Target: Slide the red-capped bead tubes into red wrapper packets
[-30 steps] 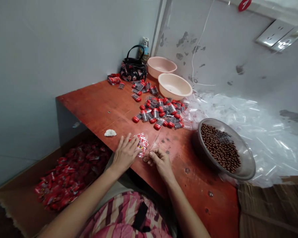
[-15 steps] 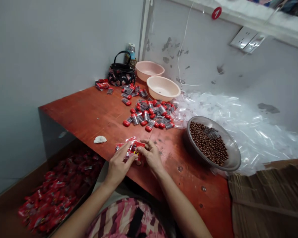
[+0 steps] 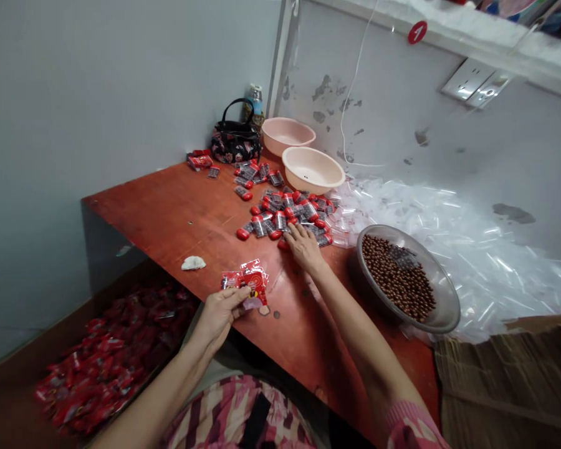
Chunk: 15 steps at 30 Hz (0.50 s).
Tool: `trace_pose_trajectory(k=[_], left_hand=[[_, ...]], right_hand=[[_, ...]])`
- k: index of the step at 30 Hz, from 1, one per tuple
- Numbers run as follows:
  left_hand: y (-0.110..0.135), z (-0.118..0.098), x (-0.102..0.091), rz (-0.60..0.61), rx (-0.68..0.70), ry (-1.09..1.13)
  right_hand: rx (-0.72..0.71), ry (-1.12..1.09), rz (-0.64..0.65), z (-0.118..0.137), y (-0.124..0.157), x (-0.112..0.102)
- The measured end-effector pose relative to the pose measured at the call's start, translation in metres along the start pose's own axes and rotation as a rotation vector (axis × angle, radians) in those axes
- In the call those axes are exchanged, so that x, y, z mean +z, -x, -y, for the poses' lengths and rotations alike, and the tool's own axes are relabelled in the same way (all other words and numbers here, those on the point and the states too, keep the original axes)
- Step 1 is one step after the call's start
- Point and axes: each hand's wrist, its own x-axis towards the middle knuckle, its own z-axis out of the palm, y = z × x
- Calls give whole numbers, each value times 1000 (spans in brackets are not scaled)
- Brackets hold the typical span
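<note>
Clamped on a red packet, the left hand is near; the right hand is at farther red-capped containers, grip unclear.

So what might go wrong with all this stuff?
The right forearm is near the round grey plastic bowl of small brown balls; a bump might spill some. The left hand holds a shiny red printed packet near the edge of the red-brown table; it could slip off.

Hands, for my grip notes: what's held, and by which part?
Left hand: a red packet, by its left side. Right hand: at the red-capped containers; any hold cannot be told.
</note>
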Motion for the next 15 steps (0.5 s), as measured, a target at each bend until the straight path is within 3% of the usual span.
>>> trace_pose_trajectory(k=[3, 6, 8, 12, 15], left_hand=[[-1, -1, -2, -28, 5, 92], [-5, -3, -4, -79, 6, 189], [-8, -3, -4, -107, 4, 251], [-13, -1, -1, -109, 23, 380], [-14, 1, 5, -114, 26, 436]], right_hand=[[-10, -6, 28, -9, 0, 5], [153, -298, -52, 5, 21, 3], [293, -619, -75, 26, 45, -2], [389, -1287, 63, 82, 97, -13], [478, -1392, 71, 116, 118, -15]])
